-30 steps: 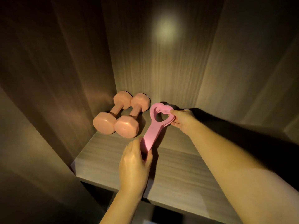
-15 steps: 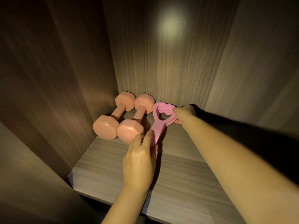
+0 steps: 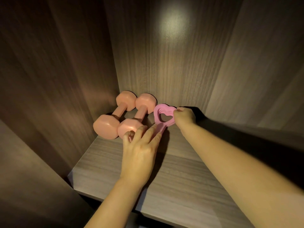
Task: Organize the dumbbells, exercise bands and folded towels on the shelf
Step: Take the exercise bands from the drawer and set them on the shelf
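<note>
Right hand (image 3: 185,116) pinches exercise bands (image 3: 164,108); left hand's (image 3: 139,153) straight fingers (image 3: 153,132) touch them.

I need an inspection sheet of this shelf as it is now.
Surface: wooden shelf, dimly lit.
Job's things: two dumbbells side by side at back left; pink bands just right of them; towels not seen.
Clutter: nothing seen.
Hands: left hand rests fingers on the bands' near end; right hand pinches the far loop.
Cables: nothing seen.
Surroundings: wood walls, light spot on back wall.
</note>
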